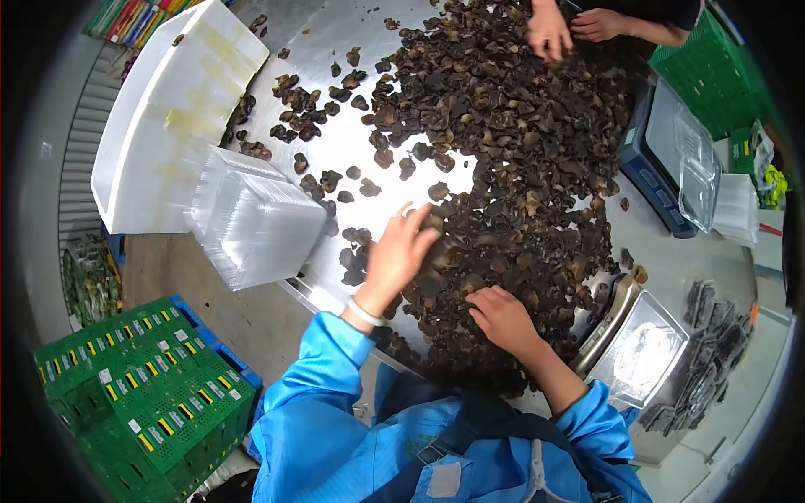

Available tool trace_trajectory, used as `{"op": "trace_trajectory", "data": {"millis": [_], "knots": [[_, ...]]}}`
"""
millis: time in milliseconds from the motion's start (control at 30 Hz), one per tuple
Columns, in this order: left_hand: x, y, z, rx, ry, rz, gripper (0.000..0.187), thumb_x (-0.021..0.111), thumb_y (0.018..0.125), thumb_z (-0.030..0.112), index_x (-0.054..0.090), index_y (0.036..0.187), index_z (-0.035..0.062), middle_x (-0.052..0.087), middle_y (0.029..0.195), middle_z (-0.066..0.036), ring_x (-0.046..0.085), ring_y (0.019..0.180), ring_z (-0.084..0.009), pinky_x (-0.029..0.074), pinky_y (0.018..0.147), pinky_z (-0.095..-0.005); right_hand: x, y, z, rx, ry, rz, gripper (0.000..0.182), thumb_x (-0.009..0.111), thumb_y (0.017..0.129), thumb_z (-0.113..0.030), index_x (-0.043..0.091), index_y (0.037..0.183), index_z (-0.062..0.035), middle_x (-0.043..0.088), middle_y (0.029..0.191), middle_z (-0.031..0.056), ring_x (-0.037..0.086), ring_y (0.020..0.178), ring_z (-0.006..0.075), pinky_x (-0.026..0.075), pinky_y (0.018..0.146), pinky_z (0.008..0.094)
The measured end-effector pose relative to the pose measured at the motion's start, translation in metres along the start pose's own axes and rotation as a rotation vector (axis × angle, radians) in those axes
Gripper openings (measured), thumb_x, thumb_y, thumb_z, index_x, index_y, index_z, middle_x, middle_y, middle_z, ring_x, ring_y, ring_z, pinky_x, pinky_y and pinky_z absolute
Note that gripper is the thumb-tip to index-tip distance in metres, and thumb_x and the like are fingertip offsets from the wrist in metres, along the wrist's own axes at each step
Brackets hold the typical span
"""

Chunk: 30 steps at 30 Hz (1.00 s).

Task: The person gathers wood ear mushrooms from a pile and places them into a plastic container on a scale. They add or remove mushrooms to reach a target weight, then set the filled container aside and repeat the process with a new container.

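Observation:
A wide heap of dark brown wood ear mushrooms (511, 218) covers much of a shiny metal table (323, 46). My left hand (399, 254), with a white band at the wrist, is over the heap's left edge, its fingers spread and nothing seen in them. Lower down, my right hand (506, 321) rests on the near part of the heap, fingers stretched out and thumb apart; I see nothing held. Loose mushrooms (298, 109) are scattered left of the heap. Whatever lies beneath my right palm is hidden.
Stacked clear plastic trays (260, 222) and a white foam box (159, 126) stand at left. A scale (662, 159) bears clear trays at right; another scale (641, 344) is nearer. Across the heap are a co-worker's hands (549, 32). Green crates (151, 394) are lower left.

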State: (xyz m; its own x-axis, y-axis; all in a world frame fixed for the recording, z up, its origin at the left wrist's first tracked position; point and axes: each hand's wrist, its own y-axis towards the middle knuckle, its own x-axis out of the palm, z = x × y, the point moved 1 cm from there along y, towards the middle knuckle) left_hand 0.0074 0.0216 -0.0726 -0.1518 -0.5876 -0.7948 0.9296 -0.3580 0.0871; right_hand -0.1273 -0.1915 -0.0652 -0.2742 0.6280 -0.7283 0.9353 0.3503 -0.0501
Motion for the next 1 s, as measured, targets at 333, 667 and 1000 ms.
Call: {"op": "trace_trajectory", "data": {"millis": [333, 667, 1000], "knots": [[-0.051, 0.055, -0.129, -0.09, 1.225, -0.472, 0.022, 0.057, 0.091, 0.02, 0.076, 0.097, 0.0119, 0.074, 0.1, -0.005, 0.062, 0.106, -0.0249, 0.043, 0.092, -0.0509, 0.006, -0.001, -0.002, -0.02, -0.041, -0.051, 0.02, 0.068, 0.088, -0.014, 0.066, 0.107, -0.0088, 0.061, 0.098, 0.0052, 0.061, 0.095, 0.0256, 0.053, 0.086, 0.039], [-0.112, 0.018, -0.071, -0.453, -0.304, -0.213, 0.014, 0.058, 0.077, -0.002, 0.061, 0.091, 0.0009, 0.066, 0.086, -0.007, 0.065, 0.082, -0.0197, 0.053, 0.079, -0.0336, -0.005, -0.031, -0.001, 0.048, 0.006, -0.055, 0.02, 0.066, 0.089, -0.011, 0.065, 0.108, -0.0063, 0.063, 0.099, 0.0078, 0.062, 0.098, 0.0285, 0.052, 0.088, 0.0405], [-0.063, -0.085, -0.109, -0.348, -0.033, -0.12, 0.052, 0.073, 0.078, -0.005, 0.064, 0.128, 0.0083, 0.06, 0.125, -0.017, 0.062, 0.113, -0.0378, 0.05, 0.098, -0.0432, 0.001, -0.031, -0.009, -0.032, -0.057, -0.131, 0.021, 0.065, 0.088, -0.011, 0.066, 0.108, -0.0067, 0.063, 0.097, 0.0066, 0.062, 0.096, 0.0266, 0.051, 0.085, 0.0394]]}}
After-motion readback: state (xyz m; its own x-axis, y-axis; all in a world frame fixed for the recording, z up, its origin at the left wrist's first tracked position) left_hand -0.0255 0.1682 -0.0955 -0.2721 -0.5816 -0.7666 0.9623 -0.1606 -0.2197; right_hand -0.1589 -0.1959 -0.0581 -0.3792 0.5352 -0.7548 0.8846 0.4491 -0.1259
